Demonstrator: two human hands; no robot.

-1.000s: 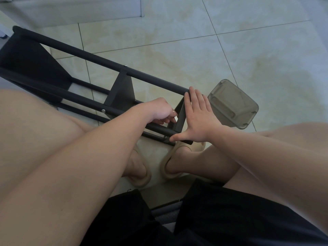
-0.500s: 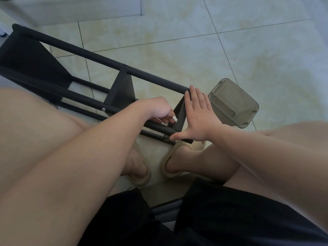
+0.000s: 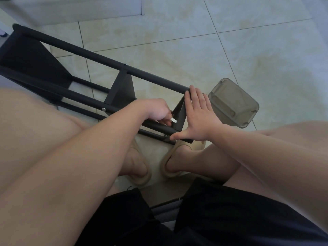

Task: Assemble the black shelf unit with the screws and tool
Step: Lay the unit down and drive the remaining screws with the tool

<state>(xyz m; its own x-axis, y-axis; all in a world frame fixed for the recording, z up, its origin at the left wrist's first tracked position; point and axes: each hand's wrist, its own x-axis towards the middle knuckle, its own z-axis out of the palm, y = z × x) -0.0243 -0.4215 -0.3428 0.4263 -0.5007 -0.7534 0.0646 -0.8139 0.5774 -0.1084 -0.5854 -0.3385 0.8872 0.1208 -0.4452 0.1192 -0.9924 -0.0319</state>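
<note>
The black shelf unit (image 3: 99, 57) lies on its side on the tiled floor, its tubes running from upper left down to my feet. My right hand (image 3: 197, 118) lies flat with straight fingers against the end shelf panel (image 3: 181, 114), thumb stretched along the lower tube. My left hand (image 3: 156, 110) is curled just left of that panel and pinches a small silver tool (image 3: 173, 120), its tip showing below the fingers. A silver screw head (image 3: 103, 109) sits in the near tube, another screw (image 3: 125, 64) in the far tube.
A translucent grey plastic box (image 3: 234, 102) lies upside down on the floor right of the shelf end. My feet in beige slippers (image 3: 170, 157) rest under the frame. Light floor tiles (image 3: 248, 50) spread beyond; a pale wall base (image 3: 71, 9) runs along the top.
The silver tool tip now shows below my left hand's fingers, where it was hidden before. My right hand stays flat on the end panel.
</note>
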